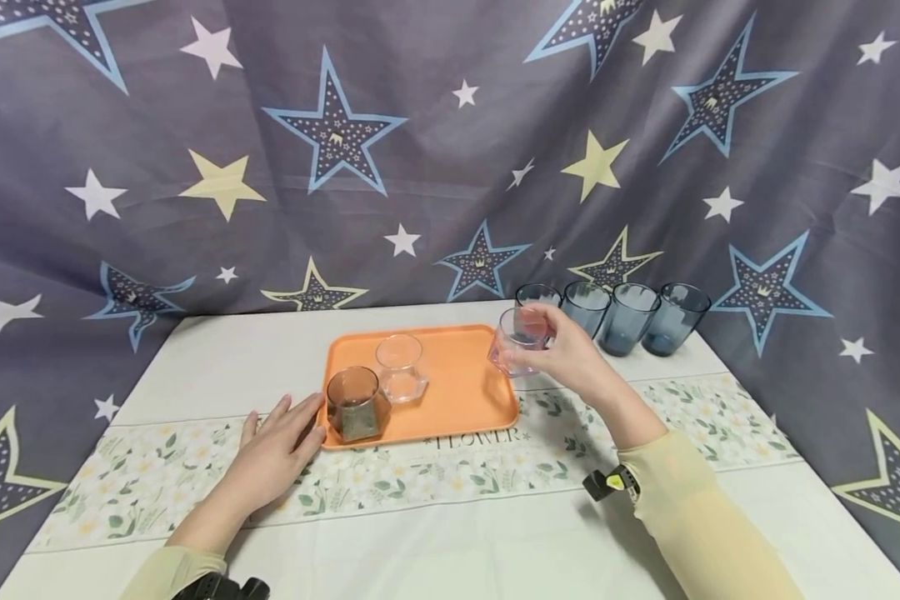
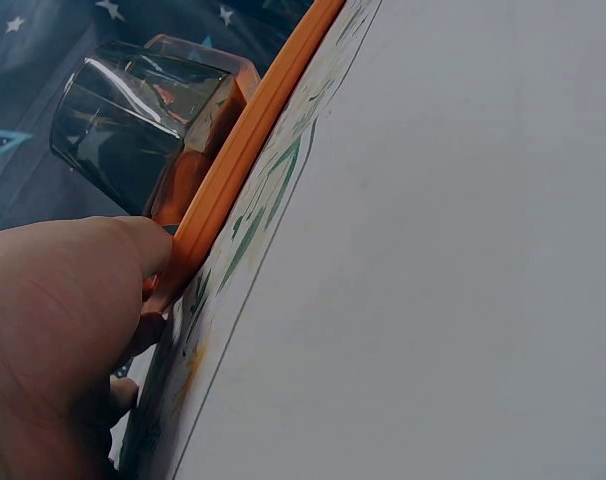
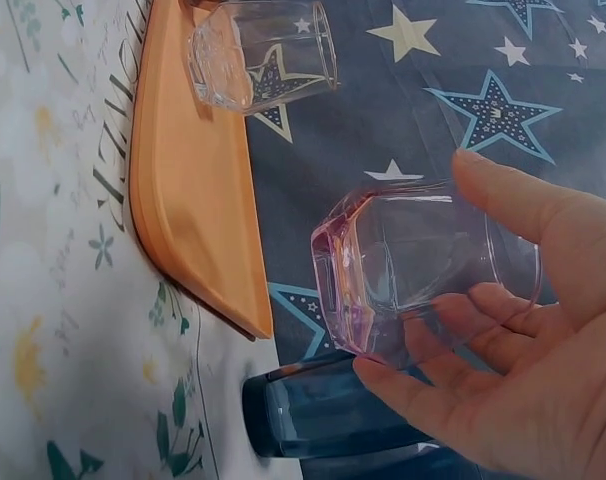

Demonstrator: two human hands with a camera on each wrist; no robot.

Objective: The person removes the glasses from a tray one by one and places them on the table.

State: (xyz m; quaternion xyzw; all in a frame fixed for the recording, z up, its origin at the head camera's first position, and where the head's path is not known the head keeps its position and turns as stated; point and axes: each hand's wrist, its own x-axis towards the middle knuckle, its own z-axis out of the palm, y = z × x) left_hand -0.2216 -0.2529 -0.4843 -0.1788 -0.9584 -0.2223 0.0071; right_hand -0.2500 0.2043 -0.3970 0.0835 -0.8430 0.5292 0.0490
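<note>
My right hand (image 1: 570,350) grips a clear, pink-tinted glass (image 3: 383,270) with a faceted base. It holds this glass upright above the right end of an orange tray (image 1: 457,375), with thumb and fingers around its sides. On the tray's left part stand a smoky brown glass (image 1: 354,408) and, behind it to the right, a clear glass (image 1: 400,371), both upright. My left hand (image 1: 277,450) rests at the tray's left edge, fingers fairly straight and touching the rim near the brown glass. In the left wrist view the thumb lies against the orange rim.
Several tall blue glasses (image 1: 624,321) stand in a row at the back right, just beyond my right hand. A flowered runner (image 1: 450,483) crosses the white table (image 1: 420,550). Behind hangs a grey curtain (image 1: 435,167) with stars.
</note>
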